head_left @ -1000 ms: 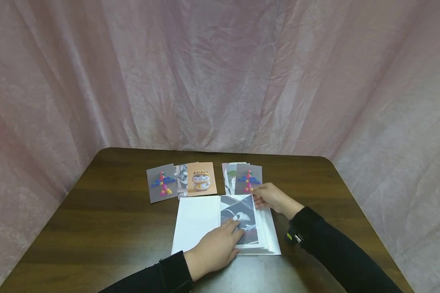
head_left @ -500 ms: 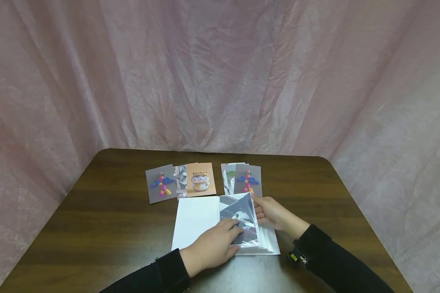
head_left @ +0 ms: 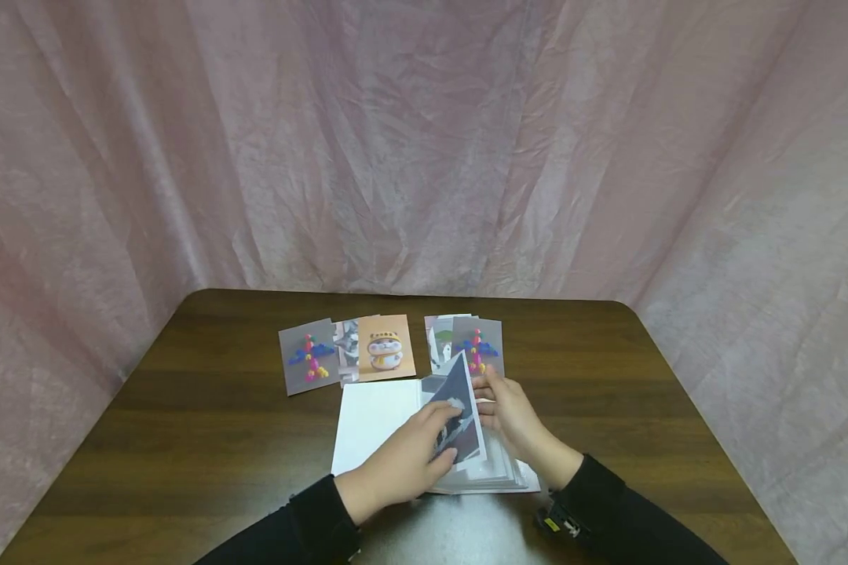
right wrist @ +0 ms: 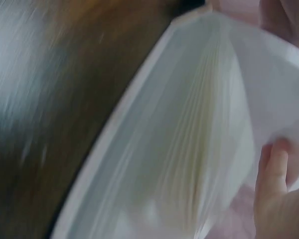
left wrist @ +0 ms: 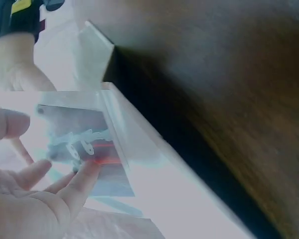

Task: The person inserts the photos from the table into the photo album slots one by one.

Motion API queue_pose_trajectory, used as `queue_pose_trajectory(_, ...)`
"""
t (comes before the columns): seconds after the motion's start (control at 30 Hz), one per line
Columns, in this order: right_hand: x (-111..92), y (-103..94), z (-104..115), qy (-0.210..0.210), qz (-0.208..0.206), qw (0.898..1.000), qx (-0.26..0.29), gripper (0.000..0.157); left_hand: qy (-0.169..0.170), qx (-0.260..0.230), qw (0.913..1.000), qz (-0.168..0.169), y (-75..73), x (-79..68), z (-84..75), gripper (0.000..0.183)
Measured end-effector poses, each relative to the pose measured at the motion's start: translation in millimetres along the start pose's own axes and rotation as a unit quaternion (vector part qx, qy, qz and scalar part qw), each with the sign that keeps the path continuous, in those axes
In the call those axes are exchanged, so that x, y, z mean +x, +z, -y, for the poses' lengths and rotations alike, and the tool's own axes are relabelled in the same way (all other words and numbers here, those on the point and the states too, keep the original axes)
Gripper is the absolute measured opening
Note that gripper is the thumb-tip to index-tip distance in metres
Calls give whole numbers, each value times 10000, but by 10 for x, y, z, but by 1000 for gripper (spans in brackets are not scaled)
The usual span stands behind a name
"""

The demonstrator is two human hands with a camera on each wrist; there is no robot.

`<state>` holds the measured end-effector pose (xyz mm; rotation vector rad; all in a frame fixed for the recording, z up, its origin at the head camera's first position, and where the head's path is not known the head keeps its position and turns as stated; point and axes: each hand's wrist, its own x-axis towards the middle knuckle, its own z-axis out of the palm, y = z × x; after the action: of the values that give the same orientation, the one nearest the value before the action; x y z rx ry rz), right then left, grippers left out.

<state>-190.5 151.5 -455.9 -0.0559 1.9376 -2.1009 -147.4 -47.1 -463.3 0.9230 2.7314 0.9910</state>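
Observation:
A photo album [head_left: 380,416] lies spread on the table, its left side plain white. One sleeve page with a grey picture [head_left: 459,424] stands tilted up from the right-hand stack. My left hand [head_left: 403,459] reaches over the lower part of the album, fingers extended against the picture side of that page. In the left wrist view the fingertips [left wrist: 92,169] touch the picture. Behind the raised page is my right hand [head_left: 512,416], its fingers touching the page from the back near the outer edge. The right wrist view shows fanned sleeve pages [right wrist: 189,149] below it.
Beyond the album lie loose photos: one of a colourful toy figure [head_left: 307,357] and one of a plush in a yellow hat [head_left: 385,348] on the left. A similar toy-figure photo [head_left: 491,333] overlaps others on the right. A pink curtain [head_left: 424,157] hangs behind the table [head_left: 184,439].
The page has risen from the right-hand stack and tipped leftward. My right hand has moved from its top right corner to behind it, while the left hand shifted slightly left and up.

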Motion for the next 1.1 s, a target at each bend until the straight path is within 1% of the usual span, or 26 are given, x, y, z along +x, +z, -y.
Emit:
queue_pose_trajectory(0.07,-13,100,5,-91,-135,9997,179,53,-205,-504,9984,-157,-29,-10,7,55)
queue_pose_trajectory(0.13,-34,200,7,-206,-169,9993,247,45,-445,-1065,9927,-363,-59,-19,18,54)
queue_pose_trajectory(0.2,-55,290,4,-396,-93,9991,126,37,-729,-1629,9823,-576,-90,-23,29,53)
queue_pose_trajectory(0.27,-69,360,-17,-694,55,9974,-164,32,-954,-2256,9665,-767,-124,-17,45,52)
queue_pose_trajectory(0.33,-83,416,-47,-1060,227,9928,-515,29,-1141,-2965,9439,-896,-158,-6,63,51)
queue_pose_trajectory(0.4,-90,462,-84,-1420,381,9856,-833,28,-1273,-3631,9178,-975,-194,5,86,52)
queue_pose_trajectory(0.5,-103,524,-137,-1810,488,9733,-1328,30,-1582,-4523,8716,-1033,-258,3,118,53)
queue_pose_trajectory(0.57,-112,564,-159,-1924,513,9655,-1678,32,-1776,-4922,8456,-1056,-299,-13,144,54)
queue_pose_trajectory(0.63,-123,602,-171,-1959,548,9579,-2026,34,-1911,-5224,8242,-1067,-337,-37,172,54)
queue_pose_trajectory(0.67,-130,619,-175,-1968,601,9546,-2156,35,-1941,-5347,8158,-1047,-352,-54,191,54)
queue_pose_trajectory(0.73,-144,648,-180,-2012,774,9456,-2436,36,-1969,-5481,8065,-1020,-372,-84,232,54)
queue_pose_trajectory(0.8,-158,671,-183,-2046,965,9342,-2758,37,-2002,-5538,8030,-920,-385,-114,280,55)
queue_pose_trajectory(0.83,-162,682,-187,-2076,1067,9271,-2933,37,-2019,-5587,7998,-858,-390,-130,303,55)
queue_pose_trajectory(0.9,-171,701,-197,-2134,1245,9063,-3428,37,-2114,-5643,7943,-777,-395,-163,352,53)
queue_pose_trajectory(0.97,-181,716,-208,-2143,1399,8828,-3939,36,-2271,-5722,7849,-697,-403,-199,396,51)
queue_pose_trajectory(1.03,-194,725,-218,-2122,1547,8595,-4386,35,-2447,-5818,7729,-651,-408,-233,436,50)
queue_pose_trajectory(1.1,-212,728,-221,-2012,1724,8394,-4746,35,-2552,-5894,7645,-545,-418,-269,472,50)
